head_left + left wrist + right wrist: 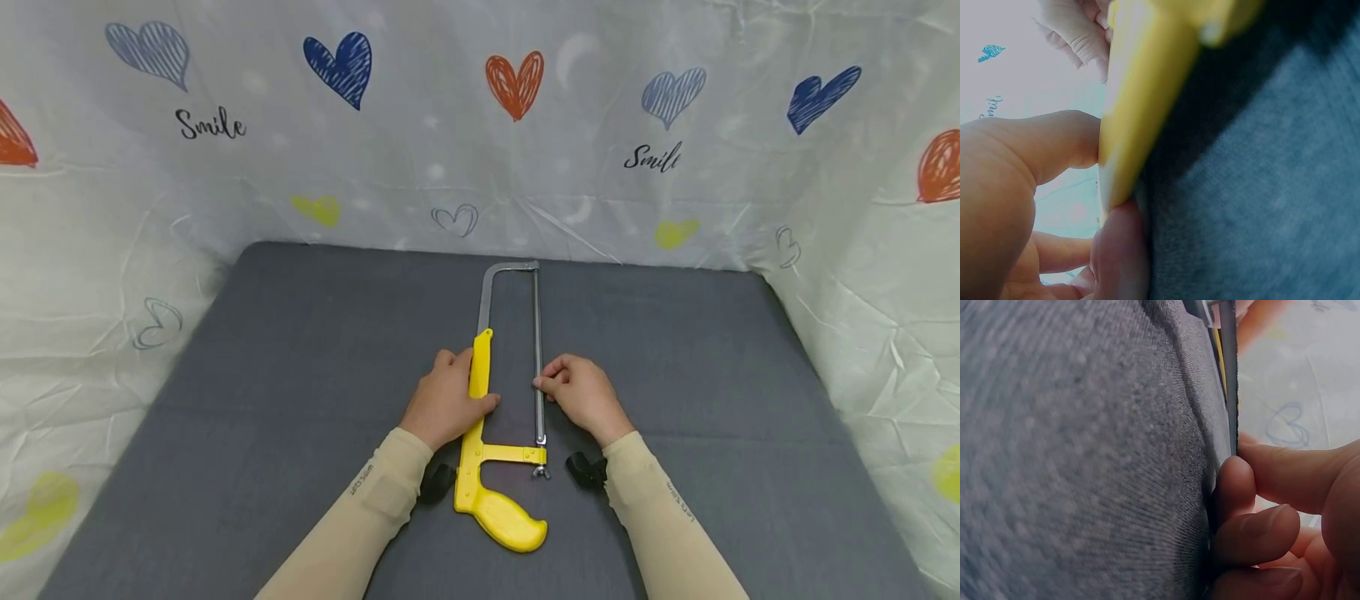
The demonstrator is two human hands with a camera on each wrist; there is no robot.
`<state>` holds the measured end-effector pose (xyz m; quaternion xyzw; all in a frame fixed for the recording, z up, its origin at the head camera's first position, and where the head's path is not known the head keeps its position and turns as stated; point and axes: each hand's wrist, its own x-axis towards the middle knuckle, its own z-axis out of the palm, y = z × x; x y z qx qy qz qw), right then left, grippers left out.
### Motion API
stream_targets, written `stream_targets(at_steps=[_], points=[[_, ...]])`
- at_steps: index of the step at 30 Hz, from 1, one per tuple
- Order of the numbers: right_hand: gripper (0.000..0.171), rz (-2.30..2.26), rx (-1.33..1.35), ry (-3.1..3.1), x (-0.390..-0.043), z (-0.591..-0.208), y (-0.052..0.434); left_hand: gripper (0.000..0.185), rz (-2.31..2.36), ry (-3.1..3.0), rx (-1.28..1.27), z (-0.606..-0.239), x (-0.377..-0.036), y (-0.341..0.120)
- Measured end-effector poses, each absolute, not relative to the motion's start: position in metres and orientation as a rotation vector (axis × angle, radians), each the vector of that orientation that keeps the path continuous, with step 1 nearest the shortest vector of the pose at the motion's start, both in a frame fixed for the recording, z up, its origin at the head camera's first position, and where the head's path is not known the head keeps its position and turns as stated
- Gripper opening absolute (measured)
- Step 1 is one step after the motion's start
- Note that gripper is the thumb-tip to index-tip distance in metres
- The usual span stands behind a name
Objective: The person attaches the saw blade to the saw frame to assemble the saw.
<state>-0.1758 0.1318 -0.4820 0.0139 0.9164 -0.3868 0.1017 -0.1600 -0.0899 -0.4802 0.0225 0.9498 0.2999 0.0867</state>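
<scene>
A hacksaw (495, 417) with a yellow handle and a steel frame lies flat on the grey mat (300, 400). My left hand (448, 400) grips the yellow frame bar (1138, 106) between thumb and fingers. On the other side, my right hand (579, 393) pinches the thin blade (537, 350) about halfway along its length. In the right wrist view the blade (1230, 375) runs up from between my thumb and fingertips (1235, 481). The pistol handle (504, 518) points toward me.
White sheeting printed with hearts (514, 82) and the word Smile walls in the mat at the back and on both sides. Black wrist camera mounts (587, 469) sit below both wrists.
</scene>
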Motion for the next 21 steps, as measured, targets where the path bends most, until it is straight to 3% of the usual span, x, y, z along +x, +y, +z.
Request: stream_targets(at_steps=[21], points=[[0.019, -1.134, 0.059, 2.696, -0.1757, -0.4834, 0.1323, 0.082, 0.899, 2.826, 0.078, -0.481, -0.1588, -0.0909]])
